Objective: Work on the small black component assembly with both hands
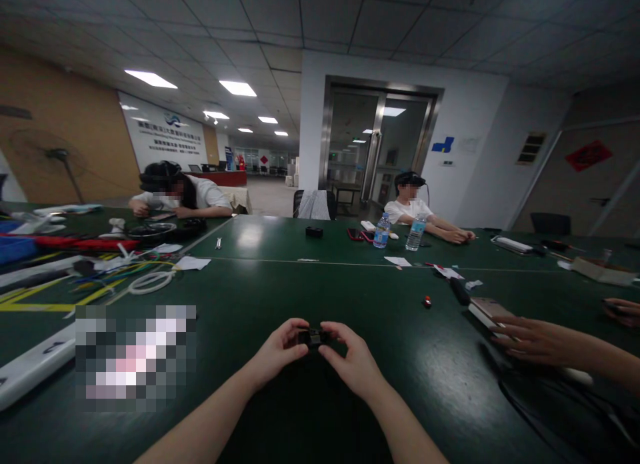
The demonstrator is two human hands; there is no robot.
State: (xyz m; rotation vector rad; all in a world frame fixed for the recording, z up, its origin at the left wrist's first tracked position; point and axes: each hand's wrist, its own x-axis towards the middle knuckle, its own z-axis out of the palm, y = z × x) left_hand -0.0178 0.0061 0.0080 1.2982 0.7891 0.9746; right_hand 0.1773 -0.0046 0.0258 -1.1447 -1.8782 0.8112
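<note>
Between my two hands is a small black object (314, 338), low over the near middle of the green table (240, 277); its exact kind is too small and dark to make out. The thumb and fingers of my left hand (280, 349) pinch its left end. From the other side, my right hand (349, 355) grips the right end in the same way. Farther off, straight ahead, a black block-like item (314, 231) lies on the table.
Cables (150, 281) and a white power strip (43, 361) lie left, near a blurred-out patch. Water bottles (381, 232) stand ahead right. A co-worker's hand (540, 341) rests by a box-like object (487, 311) at right. Two people sit across, and a small red item (427, 302) lies nearer.
</note>
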